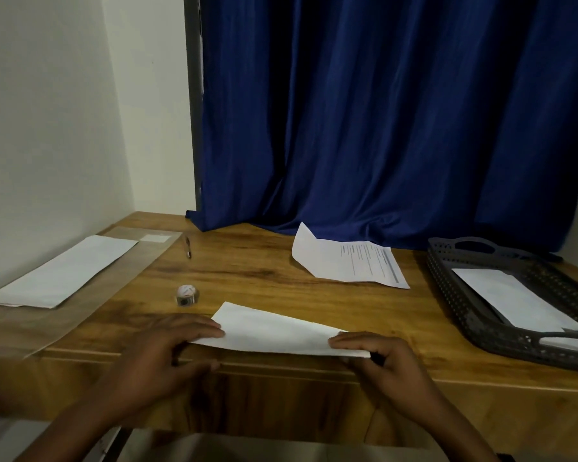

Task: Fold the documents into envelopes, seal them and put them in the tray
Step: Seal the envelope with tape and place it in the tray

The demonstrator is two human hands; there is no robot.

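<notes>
At the near edge of the wooden table (281, 271), a folded white sheet of paper (274, 333) lies flat. The left hand (167, 351) pinches its left end, fingers pressed together on top, thumb at the table's edge. The right hand (377, 358) pinches the right end likewise. A printed white document (347, 261) lies near the far edge before the blue curtain (381, 111). The dark grey perforated plastic tray (474, 325) at the right edge holds a white envelope (511, 298). White envelopes (60, 271) lie along the left edge.
</notes>
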